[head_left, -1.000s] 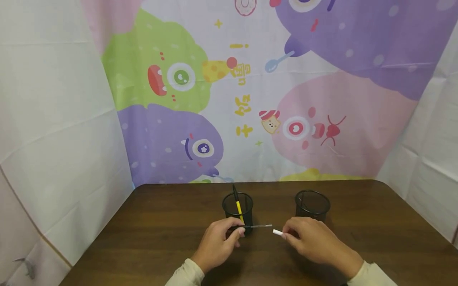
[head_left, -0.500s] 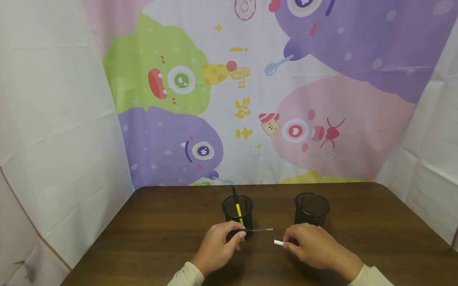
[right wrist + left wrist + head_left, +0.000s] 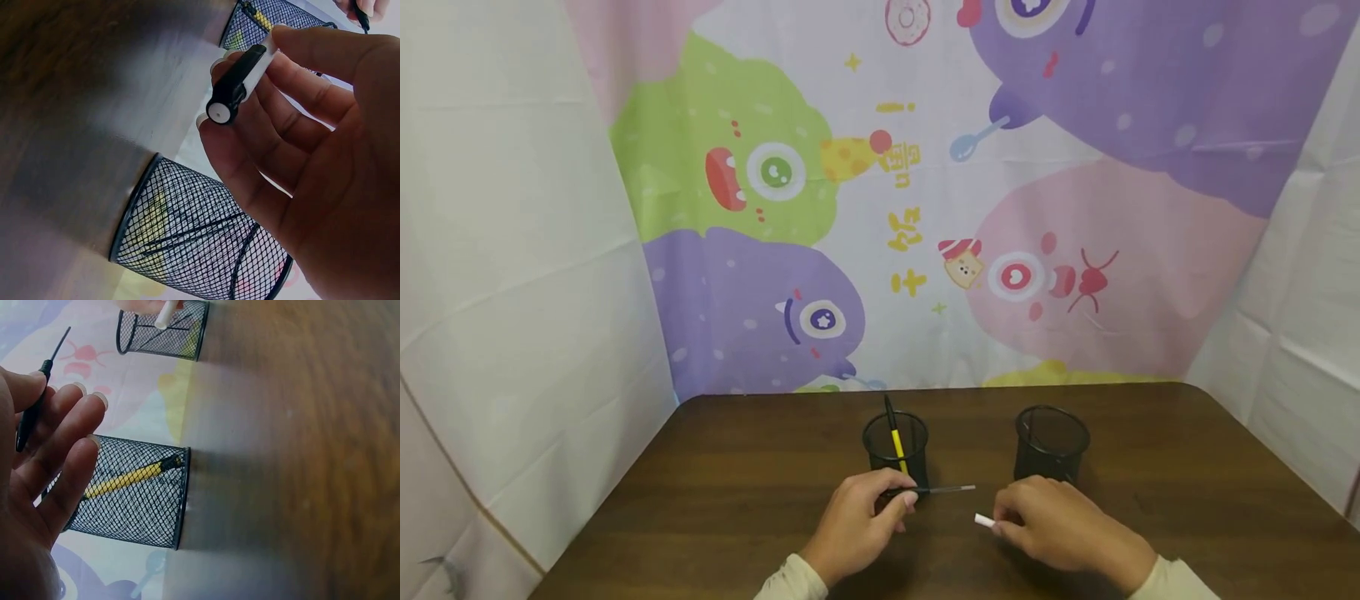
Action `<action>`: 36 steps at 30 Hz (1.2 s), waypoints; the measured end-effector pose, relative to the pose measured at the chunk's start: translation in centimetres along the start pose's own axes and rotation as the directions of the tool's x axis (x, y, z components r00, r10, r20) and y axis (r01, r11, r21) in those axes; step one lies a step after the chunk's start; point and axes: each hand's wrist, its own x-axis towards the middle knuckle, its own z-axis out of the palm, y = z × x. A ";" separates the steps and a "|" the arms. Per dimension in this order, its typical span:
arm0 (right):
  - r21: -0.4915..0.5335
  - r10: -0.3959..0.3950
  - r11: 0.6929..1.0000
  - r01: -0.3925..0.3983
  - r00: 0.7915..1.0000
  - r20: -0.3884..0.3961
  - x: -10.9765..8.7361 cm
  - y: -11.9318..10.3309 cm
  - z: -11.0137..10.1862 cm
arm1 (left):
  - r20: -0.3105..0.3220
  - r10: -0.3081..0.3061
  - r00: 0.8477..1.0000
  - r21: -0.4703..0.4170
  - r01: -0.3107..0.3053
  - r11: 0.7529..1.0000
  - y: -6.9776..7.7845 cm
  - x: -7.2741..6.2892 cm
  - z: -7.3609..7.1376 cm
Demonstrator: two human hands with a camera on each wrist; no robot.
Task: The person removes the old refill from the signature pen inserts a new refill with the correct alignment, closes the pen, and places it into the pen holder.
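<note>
My left hand (image 3: 857, 521) pinches the black, tapered front section of a pen (image 3: 31, 419) between thumb and fingertips. A thin refill (image 3: 951, 489) sticks out of it towards the right. In my right hand (image 3: 1060, 521) I hold a white pen barrel (image 3: 984, 521), gripped by thumb and fingers; the right wrist view shows its black clip (image 3: 236, 78). The barrel's white end lies a little below and right of the refill's tip, apart from it. Both hands are above the table, in front of two black mesh pen holders.
The left pen holder (image 3: 137, 519) stands behind my left hand with a yellow and black pen (image 3: 897, 444) leaning in it. Beyond my right hand is the right pen holder (image 3: 1037, 462). The brown wooden table (image 3: 737, 467) ends at a cartoon-printed cloth (image 3: 925, 350).
My right hand has lowered slightly with the barrel, widening the gap to the refill's tip. The left hand holds nearly still. The head view has tilted up a little.
</note>
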 end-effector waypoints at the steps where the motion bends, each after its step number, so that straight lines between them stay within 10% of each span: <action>1: -0.003 0.000 1.000 0.000 1.000 0.003 0.0 0.0 0.0 | 0.000 -0.002 1.000 -0.002 0.002 1.000 0.0 0.0 0.0; 36: -0.033 0.005 0.999 -0.004 1.000 0.028 -0.2 -0.1 0.4 | -0.007 -0.004 1.000 0.018 0.004 1.000 0.0 -0.1 0.1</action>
